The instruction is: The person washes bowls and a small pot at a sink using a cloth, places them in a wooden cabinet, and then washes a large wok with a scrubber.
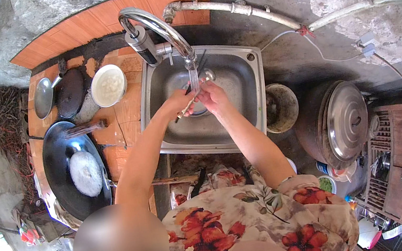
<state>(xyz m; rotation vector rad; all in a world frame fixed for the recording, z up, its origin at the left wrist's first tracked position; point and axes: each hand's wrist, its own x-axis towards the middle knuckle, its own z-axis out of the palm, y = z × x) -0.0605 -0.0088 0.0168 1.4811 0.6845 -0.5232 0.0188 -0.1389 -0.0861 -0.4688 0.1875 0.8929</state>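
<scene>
Thin utensils [188, 108] were gripped by left hand [179, 102] and right hand [214, 96], faucet [178, 39] above; rinsing while turning was advised.

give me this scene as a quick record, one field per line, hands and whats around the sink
Left grip: closed on a thin pale stick
Right grip: fingertips at the stick's upper part; how firmly it holds is unclear
Place: both over the metal sink
Faucet: running, water falling at the hands
Left of sink: white bowl with pale contents; dark wok holding something whitish
Right of sink: round container; large pot with metal lid
</scene>
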